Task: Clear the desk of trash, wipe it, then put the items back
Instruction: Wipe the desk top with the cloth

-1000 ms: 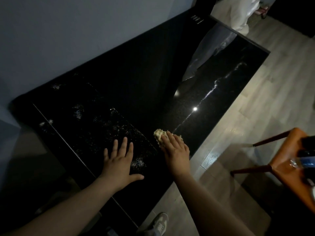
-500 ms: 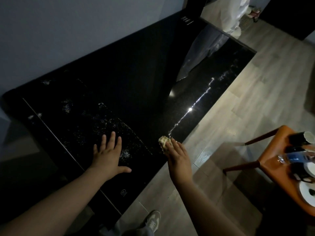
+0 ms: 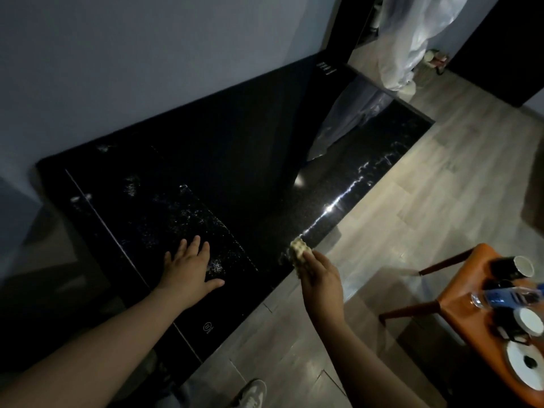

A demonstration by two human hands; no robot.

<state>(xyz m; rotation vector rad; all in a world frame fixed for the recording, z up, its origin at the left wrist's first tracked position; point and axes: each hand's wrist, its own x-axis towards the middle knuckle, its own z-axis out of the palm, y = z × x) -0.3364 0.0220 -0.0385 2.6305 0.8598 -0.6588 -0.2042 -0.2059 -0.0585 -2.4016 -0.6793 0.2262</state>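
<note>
A long glossy black desk point(image 3: 241, 160) runs along the wall, with whitish smears and speckles on its near left part. My left hand point(image 3: 190, 270) lies flat on the desk, fingers spread and straight. My right hand point(image 3: 319, 276) holds a pale yellow waffle-textured cloth point(image 3: 299, 251) at the desk's front edge, over the floor beside the desk. The cloth sticks out above my fingers.
An orange stool point(image 3: 465, 301) stands at the right on the wooden floor, carrying dark cups point(image 3: 513, 267), a clear bottle with a blue label point(image 3: 506, 296) and a white plate point(image 3: 527, 369). A white curtain point(image 3: 409, 39) hangs at the far end. My shoe point(image 3: 250, 393) is below.
My right hand has slid the cloth toward the desk's front edge and off it. The left hand stays flat on the desk. The view has shifted, showing more of the stool.
</note>
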